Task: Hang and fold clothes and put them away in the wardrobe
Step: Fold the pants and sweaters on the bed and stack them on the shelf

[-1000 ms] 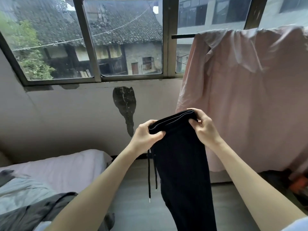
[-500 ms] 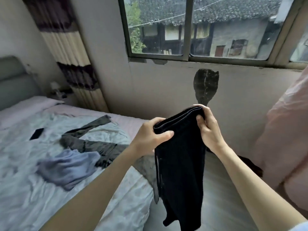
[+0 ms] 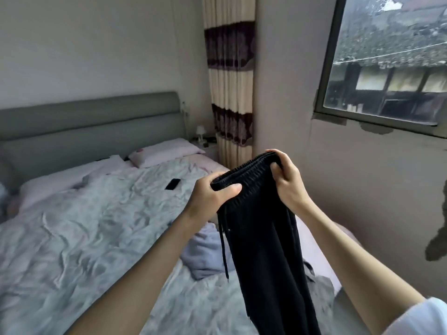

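Bed lay below hands. Left hand and right hand each gripped waistband of black trousers, legs hanging. Judged: carrying to fold; next, lay flat on bed.

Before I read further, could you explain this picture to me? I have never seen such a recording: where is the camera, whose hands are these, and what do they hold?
There is no machine here. A person wears a wide-angle camera on the head, so you look forward and down along their own arms. The left hand and the right hand each grip the elastic waistband of a pair of black trousers, which hangs down between the arms; a drawstring dangles from it. Below is a bed with a crumpled pale cover. On it lie a dark phone and a bluish garment, partly hidden by the trousers. Two pillows sit by the grey headboard. A striped curtain hangs in the corner, and a window is at the right.
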Motion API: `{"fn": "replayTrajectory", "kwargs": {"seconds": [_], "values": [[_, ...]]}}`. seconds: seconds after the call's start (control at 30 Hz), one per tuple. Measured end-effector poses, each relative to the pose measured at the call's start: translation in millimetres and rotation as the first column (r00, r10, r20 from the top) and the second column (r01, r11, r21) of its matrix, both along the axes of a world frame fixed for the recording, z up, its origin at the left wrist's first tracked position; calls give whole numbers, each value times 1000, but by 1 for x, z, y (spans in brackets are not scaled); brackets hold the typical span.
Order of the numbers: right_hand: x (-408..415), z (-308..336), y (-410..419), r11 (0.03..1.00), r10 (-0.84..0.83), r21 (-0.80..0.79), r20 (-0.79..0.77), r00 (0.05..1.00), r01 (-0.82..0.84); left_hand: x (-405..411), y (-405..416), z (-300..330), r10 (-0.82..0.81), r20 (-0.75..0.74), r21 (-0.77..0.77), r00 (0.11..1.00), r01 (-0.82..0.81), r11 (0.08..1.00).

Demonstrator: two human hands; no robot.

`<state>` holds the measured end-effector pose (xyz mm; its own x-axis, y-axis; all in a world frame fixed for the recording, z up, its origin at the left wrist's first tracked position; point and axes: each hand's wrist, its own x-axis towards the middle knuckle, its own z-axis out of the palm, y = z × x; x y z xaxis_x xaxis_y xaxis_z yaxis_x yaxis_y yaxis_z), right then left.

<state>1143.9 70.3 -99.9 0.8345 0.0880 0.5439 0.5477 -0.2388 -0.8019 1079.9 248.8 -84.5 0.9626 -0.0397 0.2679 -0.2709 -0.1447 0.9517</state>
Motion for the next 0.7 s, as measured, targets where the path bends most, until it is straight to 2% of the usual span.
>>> {"fn": "replayTrajectory", "kwargs": {"seconds": [0.17, 0.27, 0.4, 0.53, 0.7], "values": [[57, 7, 121, 987, 160, -30, 18, 987, -160, 29, 105, -10, 206, -94, -226, 974, -223, 948], [95, -12, 195, 960, 252, -108, -60, 966, -258, 51, 170, -30, 324, -168, -264, 931, -359, 895], [142, -66, 274, 913, 321, -189, -215, 923, -361, 82, 240, -88, 425, -361, -310, 830, -537, 785], [188, -146, 359, 825, 393, -255, -384, 835, -505, 115, 310, -174, 551, -490, -271, 676, -719, 641], [230, -245, 431, 756, 416, -265, -512, 751, -599, 143, 367, -269, 647, -537, -87, 541, -799, 595]]}}
